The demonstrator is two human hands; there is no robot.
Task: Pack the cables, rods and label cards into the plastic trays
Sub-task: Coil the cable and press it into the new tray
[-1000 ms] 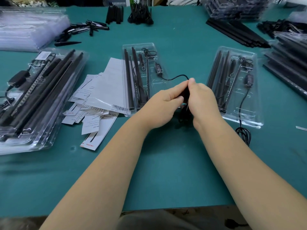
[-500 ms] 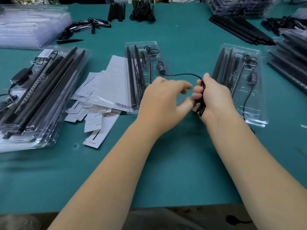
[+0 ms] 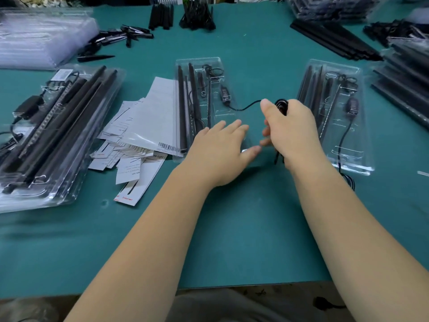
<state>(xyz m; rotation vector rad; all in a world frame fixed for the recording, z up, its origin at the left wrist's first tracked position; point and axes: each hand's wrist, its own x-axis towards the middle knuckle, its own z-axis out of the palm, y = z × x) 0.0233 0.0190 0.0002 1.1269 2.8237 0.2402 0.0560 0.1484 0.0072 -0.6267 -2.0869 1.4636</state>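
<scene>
My right hand (image 3: pixel 293 133) grips a coiled black cable (image 3: pixel 282 106), whose loose end runs left to a small controller (image 3: pixel 225 94) in the middle clear tray (image 3: pixel 185 63). That tray holds black rods (image 3: pixel 182 105). My left hand (image 3: pixel 220 149) lies flat with straight fingers over the tray's near right part, holding nothing. A second clear tray (image 3: pixel 357 126) to the right holds rods and its own cable (image 3: pixel 343 140), partly hidden by my right hand.
White label cards (image 3: pixel 130 145) lie in a loose heap left of the middle tray. Filled trays (image 3: pixel 51 135) are stacked at the left, empty trays (image 3: pixel 41 36) behind them. Black rods (image 3: pixel 334 40) and loose parts (image 3: pixel 197 17) line the far and right sides.
My hands have come apart: the right one lifted the cable coil up and to the right, and the left one let go and spread flat over the middle tray.
</scene>
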